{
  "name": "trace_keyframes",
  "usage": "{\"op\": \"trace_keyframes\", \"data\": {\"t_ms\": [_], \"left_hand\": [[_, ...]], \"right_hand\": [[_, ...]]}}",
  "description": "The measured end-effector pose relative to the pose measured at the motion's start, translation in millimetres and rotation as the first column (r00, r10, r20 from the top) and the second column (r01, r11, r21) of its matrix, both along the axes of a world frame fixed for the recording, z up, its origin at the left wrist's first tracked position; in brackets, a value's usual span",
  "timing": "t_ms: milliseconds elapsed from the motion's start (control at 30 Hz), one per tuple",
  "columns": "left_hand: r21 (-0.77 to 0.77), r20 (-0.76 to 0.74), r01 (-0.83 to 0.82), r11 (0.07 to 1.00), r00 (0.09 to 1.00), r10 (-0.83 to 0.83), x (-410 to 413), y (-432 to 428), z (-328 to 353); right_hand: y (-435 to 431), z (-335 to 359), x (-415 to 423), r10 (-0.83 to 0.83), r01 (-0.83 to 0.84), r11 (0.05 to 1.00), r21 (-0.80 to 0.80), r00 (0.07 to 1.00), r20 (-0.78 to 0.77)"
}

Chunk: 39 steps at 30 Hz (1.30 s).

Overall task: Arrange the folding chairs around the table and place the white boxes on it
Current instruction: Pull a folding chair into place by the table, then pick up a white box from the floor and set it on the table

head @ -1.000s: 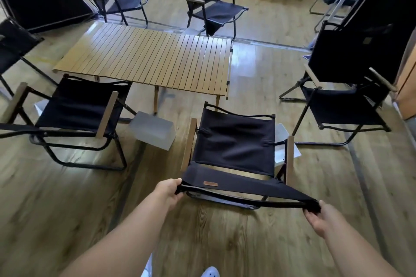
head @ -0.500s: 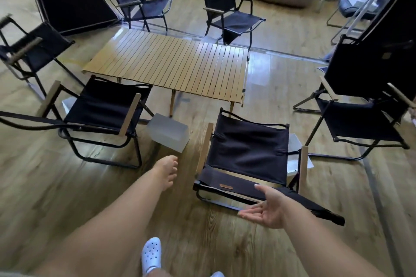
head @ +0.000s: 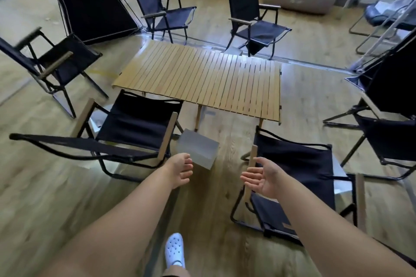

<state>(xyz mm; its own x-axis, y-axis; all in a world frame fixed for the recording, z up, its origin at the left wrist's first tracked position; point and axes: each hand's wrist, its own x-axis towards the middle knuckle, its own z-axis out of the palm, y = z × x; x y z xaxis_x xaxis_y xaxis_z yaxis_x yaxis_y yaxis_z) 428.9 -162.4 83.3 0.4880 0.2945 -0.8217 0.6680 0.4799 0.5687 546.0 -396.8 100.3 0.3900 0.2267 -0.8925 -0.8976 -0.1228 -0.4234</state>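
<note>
Both hands empty: left hand [head: 181,170] loosely curled, right hand [head: 262,179] open palm-up, reaching toward box [head: 197,150] on floor between near chairs (likely next pickup); table [head: 202,78] bare.

Interior moderately bright, lit by soft daylight that appears to come from the far side. Bluish-white glare lies on the far right corner of the table [head: 245,60] and on the floor [head: 315,78] beside it. Shadows are faint and soft-edged. The left chair [head: 56,67] and the white box [head: 198,150] show motion blur. The wide-angle lens bows straight lines towards the frame edges.
</note>
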Motion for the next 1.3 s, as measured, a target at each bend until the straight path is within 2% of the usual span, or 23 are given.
{"op": "trace_keyframes", "data": {"t_ms": [300, 567, 800, 933, 1067, 1300], "left_hand": [[0.037, 0.012, 0.13, 0.991, 0.991, -0.131, 36, 120, -5], [0.067, -0.056, 0.235, 0.97, 0.971, -0.232, 81, 157, -26], [0.119, -0.109, 0.321, 0.94, 0.945, -0.309, 153, 169, -46], [0.183, -0.17, 0.375, 0.909, 0.923, -0.346, 213, 170, -62], [0.261, -0.187, 0.547, 0.796, 0.837, -0.514, 268, 173, -99], [0.268, -0.246, 0.66, 0.702, 0.752, -0.612, 326, 172, -182]], "right_hand": [[125, -21, 14, -0.056, 0.055, 0.998, -0.02, 0.998, -0.009], [163, -44, 54, -0.021, 0.021, 0.997, -0.07, 1.0, -0.002], [180, -81, 127, 0.016, -0.018, 0.988, -0.154, 1.0, -0.017], [194, -99, 183, 0.11, -0.108, 0.972, -0.209, 0.994, -0.002], [205, -127, 237, 0.22, -0.204, 0.947, -0.247, 0.975, 0.038], [224, -202, 287, 0.479, -0.411, 0.82, -0.398, 0.874, 0.084]]}}
